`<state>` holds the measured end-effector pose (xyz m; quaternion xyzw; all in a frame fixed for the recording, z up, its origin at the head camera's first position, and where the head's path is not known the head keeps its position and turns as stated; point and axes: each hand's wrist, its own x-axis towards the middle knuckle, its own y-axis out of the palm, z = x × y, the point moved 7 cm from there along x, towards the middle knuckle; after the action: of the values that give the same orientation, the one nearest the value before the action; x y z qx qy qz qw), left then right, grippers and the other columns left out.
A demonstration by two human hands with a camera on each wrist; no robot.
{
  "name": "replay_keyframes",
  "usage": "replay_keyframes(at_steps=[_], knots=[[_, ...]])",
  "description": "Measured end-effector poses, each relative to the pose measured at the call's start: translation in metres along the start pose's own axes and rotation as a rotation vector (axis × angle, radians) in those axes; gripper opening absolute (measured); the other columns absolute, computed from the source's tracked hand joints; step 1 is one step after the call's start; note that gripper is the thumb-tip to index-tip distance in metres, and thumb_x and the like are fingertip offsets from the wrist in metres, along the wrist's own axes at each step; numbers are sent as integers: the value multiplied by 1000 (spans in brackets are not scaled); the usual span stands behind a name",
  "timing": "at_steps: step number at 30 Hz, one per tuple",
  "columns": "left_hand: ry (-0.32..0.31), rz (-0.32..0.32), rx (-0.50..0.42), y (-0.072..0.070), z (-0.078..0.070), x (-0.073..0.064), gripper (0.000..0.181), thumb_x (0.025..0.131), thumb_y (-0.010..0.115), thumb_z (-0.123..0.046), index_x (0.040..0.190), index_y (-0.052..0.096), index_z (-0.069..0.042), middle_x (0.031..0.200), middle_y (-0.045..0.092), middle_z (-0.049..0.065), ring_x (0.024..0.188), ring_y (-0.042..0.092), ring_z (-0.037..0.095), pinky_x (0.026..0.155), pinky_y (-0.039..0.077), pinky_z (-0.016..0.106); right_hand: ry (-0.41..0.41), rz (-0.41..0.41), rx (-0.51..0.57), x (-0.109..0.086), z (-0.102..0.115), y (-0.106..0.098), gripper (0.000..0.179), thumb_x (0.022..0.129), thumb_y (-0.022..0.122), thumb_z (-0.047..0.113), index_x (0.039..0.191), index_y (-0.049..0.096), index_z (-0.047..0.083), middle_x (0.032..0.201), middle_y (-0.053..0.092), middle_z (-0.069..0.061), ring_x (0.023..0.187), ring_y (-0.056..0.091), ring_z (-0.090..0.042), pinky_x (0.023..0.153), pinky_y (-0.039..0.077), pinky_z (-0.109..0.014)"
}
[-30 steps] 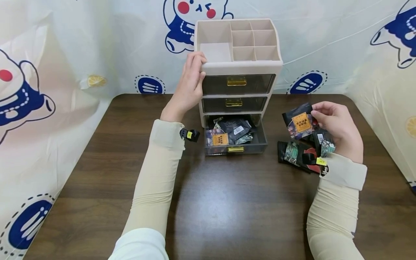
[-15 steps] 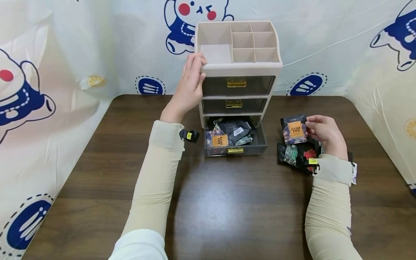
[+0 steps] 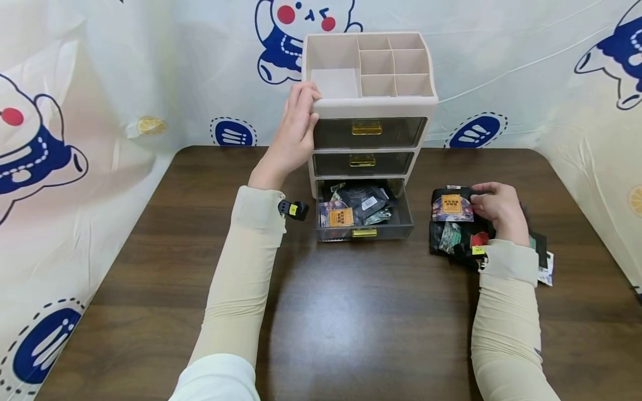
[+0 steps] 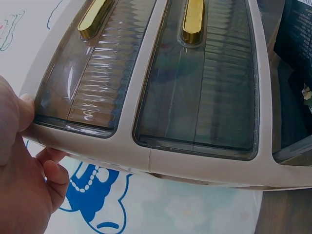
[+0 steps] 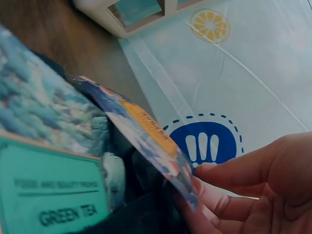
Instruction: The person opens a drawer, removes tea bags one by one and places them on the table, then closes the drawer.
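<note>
My left hand [image 3: 293,131] grips the upper left edge of a white desktop drawer organizer [image 3: 376,106]; in the left wrist view its thumb lies at the front frame and its fingers curl round the side. The bottom drawer [image 3: 393,231] is pulled out and holds several tea sachets [image 3: 363,200]. To the right, my right hand [image 3: 501,209] pinches the right edge of a black sachet with an orange label [image 3: 451,207], low over a pile of sachets. A green tea sachet [image 5: 53,195] shows close up in the right wrist view. My right forearm covers part of the pile.
Two upper drawers with gold handles [image 3: 366,129] are shut. The organizer's top has several open compartments [image 3: 377,61]. Brown tabletop [image 3: 351,312] spreads in front, and a patterned cloth [image 3: 190,67] hangs behind and at the sides.
My right hand has lowered the orange-labelled sachet and brought it slightly left, down to the pile. A white-edged sachet has come into view right of the forearm. My left hand stays put.
</note>
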<state>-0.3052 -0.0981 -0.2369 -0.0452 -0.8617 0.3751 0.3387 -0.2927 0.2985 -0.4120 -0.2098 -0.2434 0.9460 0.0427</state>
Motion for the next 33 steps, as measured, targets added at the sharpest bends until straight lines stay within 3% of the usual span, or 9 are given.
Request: replay_keyframes(at_steps=[5, 11, 17, 20, 23, 28, 33], knots=[[10, -1, 5, 1, -1, 0, 23, 105, 36, -11, 120, 45, 3, 135, 36, 15, 128, 34, 27, 115, 27, 32, -43, -44, 0, -8, 9, -6, 42, 104, 46, 17, 142, 43, -2, 116, 56, -9, 74, 62, 4, 74, 54, -15], [12, -1, 8, 2, -2, 1, 23, 105, 35, -12, 120, 45, 2, 134, 36, 15, 129, 33, 27, 115, 26, 31, -227, -99, -98, -27, 40, -5, 44, 104, 47, 25, 137, 49, -3, 102, 59, 6, 72, 60, 11, 74, 49, -13], [11, 10, 6, 2, -1, 1, 25, 105, 35, -14, 121, 44, 2, 135, 35, 15, 129, 33, 27, 115, 26, 31, -372, -85, -116, -52, 77, 14, 39, 103, 51, 25, 131, 56, -1, 87, 62, 21, 72, 59, 14, 75, 45, -15], [12, 5, -3, 1, -1, 2, 26, 105, 35, -17, 121, 44, 2, 135, 35, 15, 130, 32, 26, 115, 26, 31, -435, -58, -100, -60, 94, 29, 34, 103, 52, 22, 127, 58, -1, 88, 67, 16, 73, 60, 13, 75, 47, -15], [1, -1, -2, 1, 1, 1, 26, 105, 36, -16, 121, 44, 2, 135, 36, 15, 129, 33, 26, 114, 27, 31, -477, -22, -87, -67, 110, 47, 31, 102, 53, 20, 125, 61, -1, 97, 72, 0, 76, 62, 8, 78, 47, -19], [-17, 19, 15, 2, 1, 0, 24, 105, 36, -13, 122, 45, 1, 136, 36, 14, 129, 33, 27, 113, 28, 33, -588, 46, -171, -82, 134, 82, 27, 101, 54, 13, 119, 66, -4, 107, 70, -23, 84, 66, -11, 75, 43, -21], [-14, 10, 16, -1, 1, 0, 23, 105, 36, -13, 122, 45, 1, 135, 36, 14, 129, 33, 27, 114, 27, 32, -665, 201, -264, -89, 151, 128, 27, 101, 55, 12, 117, 67, -5, 109, 70, -24, 94, 66, -30, 77, 46, -25]])
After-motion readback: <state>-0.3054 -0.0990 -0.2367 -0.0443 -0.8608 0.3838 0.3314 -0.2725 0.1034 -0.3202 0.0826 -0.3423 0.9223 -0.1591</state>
